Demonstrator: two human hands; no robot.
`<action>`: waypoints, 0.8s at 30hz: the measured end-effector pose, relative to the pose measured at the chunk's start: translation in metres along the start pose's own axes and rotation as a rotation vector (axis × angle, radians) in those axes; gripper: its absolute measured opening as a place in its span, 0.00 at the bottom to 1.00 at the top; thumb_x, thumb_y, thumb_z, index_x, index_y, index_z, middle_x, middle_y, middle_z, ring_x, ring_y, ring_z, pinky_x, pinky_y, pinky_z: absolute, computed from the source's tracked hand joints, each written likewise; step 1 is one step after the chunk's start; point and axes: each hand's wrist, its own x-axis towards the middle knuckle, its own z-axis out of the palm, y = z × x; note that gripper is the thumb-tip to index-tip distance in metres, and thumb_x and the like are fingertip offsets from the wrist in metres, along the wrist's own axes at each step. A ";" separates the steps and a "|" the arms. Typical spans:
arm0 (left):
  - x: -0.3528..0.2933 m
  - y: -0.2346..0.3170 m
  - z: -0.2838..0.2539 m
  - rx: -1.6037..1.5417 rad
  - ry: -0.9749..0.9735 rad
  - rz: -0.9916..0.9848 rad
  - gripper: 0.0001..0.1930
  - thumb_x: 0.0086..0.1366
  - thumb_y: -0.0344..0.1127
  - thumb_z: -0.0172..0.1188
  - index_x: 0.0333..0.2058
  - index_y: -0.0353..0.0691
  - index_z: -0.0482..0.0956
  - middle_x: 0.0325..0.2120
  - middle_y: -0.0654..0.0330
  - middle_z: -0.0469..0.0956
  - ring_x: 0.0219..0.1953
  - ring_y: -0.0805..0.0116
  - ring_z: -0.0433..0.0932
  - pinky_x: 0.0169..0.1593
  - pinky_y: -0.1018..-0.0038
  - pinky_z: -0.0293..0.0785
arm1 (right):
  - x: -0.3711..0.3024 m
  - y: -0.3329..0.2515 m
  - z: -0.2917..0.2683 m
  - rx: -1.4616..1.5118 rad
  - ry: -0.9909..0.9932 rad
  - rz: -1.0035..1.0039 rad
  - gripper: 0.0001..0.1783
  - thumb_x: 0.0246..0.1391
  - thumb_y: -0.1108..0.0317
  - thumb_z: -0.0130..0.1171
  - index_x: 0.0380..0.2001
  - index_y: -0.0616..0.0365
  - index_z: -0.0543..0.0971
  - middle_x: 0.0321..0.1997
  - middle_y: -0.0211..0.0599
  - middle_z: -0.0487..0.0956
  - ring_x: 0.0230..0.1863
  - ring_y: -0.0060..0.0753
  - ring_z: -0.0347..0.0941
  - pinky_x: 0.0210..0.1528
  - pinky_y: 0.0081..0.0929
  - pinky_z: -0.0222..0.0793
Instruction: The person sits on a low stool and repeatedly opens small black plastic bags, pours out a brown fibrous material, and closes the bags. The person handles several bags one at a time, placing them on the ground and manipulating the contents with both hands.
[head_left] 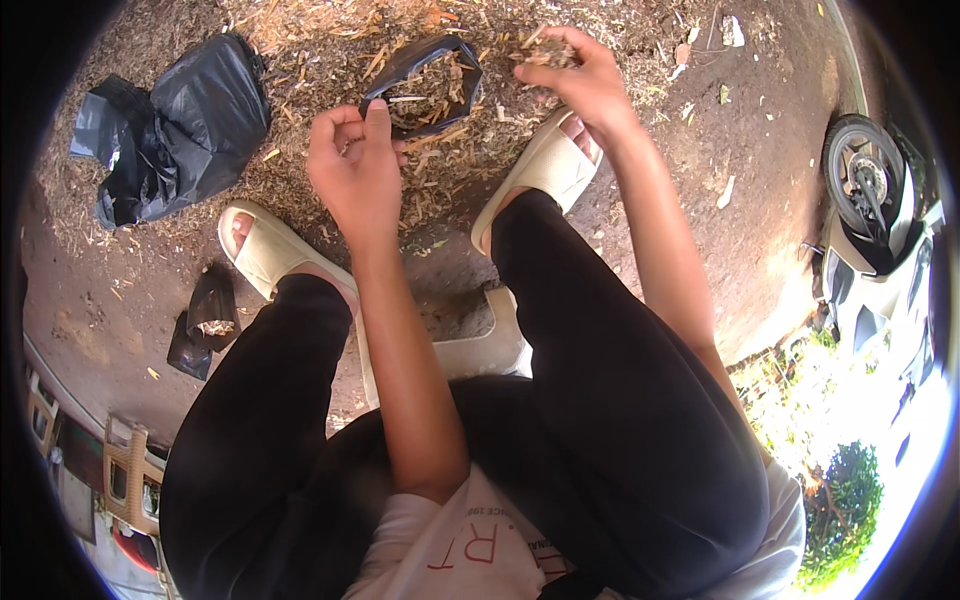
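My left hand (358, 165) is closed on the near left rim of a small black plastic bag (402, 66), thumb on top. The bag's mouth gapes upward, and pale wood shavings show inside it. To the right of the bag, my right hand (592, 88) curls around a clump of wood shavings (545, 58), held between thumb and fingers. A loose bed of wood shavings (440, 180) covers the ground beneath and around both hands. How full the bag is, I cannot tell.
A larger crumpled black plastic bag (205, 115) lies at the far left. Small black bags (214, 308), one with shavings, stand beside my left leg. My sandalled feet (545, 165) flank the work spot. A motorbike (868, 200) stands at right; plastic chairs (130, 475) are at lower left.
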 end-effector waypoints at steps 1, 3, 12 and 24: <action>0.000 0.001 0.001 -0.009 -0.005 -0.002 0.09 0.71 0.31 0.64 0.39 0.32 0.74 0.24 0.60 0.77 0.22 0.75 0.79 0.22 0.78 0.72 | -0.005 -0.011 -0.008 0.103 -0.001 0.052 0.27 0.47 0.75 0.75 0.52 0.52 0.81 0.40 0.30 0.85 0.42 0.25 0.82 0.43 0.23 0.79; -0.001 0.003 0.002 -0.017 -0.022 0.000 0.09 0.71 0.30 0.63 0.39 0.31 0.74 0.25 0.59 0.78 0.22 0.75 0.79 0.22 0.79 0.72 | -0.011 -0.028 -0.014 0.147 -0.097 -0.008 0.26 0.47 0.78 0.73 0.52 0.53 0.81 0.41 0.29 0.84 0.41 0.23 0.81 0.42 0.24 0.78; -0.001 0.001 0.003 -0.018 -0.062 0.053 0.06 0.72 0.28 0.60 0.40 0.30 0.76 0.26 0.58 0.80 0.23 0.72 0.80 0.25 0.77 0.76 | -0.018 -0.062 0.057 -0.397 -0.138 -0.724 0.22 0.43 0.78 0.69 0.45 0.57 0.82 0.43 0.43 0.85 0.44 0.45 0.82 0.49 0.33 0.78; 0.002 -0.004 -0.004 -0.058 -0.038 0.053 0.06 0.72 0.28 0.60 0.40 0.30 0.77 0.28 0.57 0.81 0.25 0.69 0.82 0.26 0.76 0.78 | -0.039 -0.063 0.060 -0.317 -0.219 -0.686 0.18 0.50 0.82 0.60 0.45 0.59 0.83 0.51 0.48 0.84 0.45 0.52 0.84 0.44 0.38 0.82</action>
